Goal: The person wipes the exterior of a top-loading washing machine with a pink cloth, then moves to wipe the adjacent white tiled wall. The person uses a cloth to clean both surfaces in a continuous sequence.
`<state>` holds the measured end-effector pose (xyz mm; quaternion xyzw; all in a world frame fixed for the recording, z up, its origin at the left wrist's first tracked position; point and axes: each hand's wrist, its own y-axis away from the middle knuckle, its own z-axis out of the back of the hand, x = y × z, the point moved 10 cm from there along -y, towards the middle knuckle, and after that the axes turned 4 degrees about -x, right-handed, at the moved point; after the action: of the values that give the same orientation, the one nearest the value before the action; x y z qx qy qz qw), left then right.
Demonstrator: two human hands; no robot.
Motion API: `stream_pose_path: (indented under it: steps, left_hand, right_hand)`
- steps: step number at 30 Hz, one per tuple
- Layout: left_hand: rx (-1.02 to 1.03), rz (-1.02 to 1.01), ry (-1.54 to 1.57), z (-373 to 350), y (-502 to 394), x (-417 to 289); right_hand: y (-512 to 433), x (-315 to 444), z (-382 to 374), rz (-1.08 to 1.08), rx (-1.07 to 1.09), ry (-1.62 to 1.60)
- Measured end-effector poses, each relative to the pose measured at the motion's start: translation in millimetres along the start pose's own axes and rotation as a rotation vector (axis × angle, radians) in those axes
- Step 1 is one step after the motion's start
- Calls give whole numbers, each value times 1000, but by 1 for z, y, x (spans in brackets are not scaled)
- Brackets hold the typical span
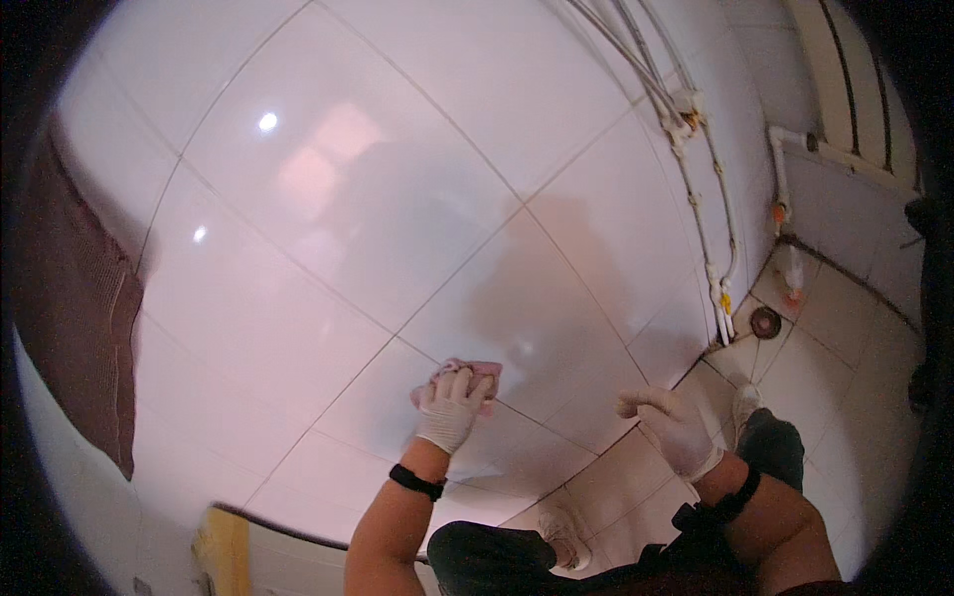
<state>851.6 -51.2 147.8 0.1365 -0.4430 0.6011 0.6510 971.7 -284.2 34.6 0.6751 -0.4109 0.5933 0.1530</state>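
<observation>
My left hand (451, 410), in a pale thin glove, presses a bunched pink cloth (484, 372) flat against the glossy white tiled wall (417, 261). Below the cloth, my left wrist wears a black band. My right hand (671, 428), gloved likewise, is at the lower right with no object visible in it. Its fingers are bent and it hangs in front of the wall's lower edge; whether it touches the wall cannot be told.
Pale pipes (697, 201) with valves run down the wall's right side to the floor. A round floor drain (765, 322) lies near them. A brown mesh fabric (82, 313) hangs at left. A yellow piece (223, 551) stands at lower left. Floor tiles (827, 357) extend right, around my shoes.
</observation>
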Motion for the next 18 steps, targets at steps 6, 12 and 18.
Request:
stream_pose_path:
  steps: [6,12,18]
  left_hand:
    - [-361,491,-7,118,-19,221]
    - [-489,902,-376,260,-81,433]
    - [-693,469,-320,246,-121,389]
  right_hand:
    - [6,-14,-8,-17,-4,45]
    - [1,-26,-14,-84,-33,41]
    - [0,-24,-26,-98,3,2]
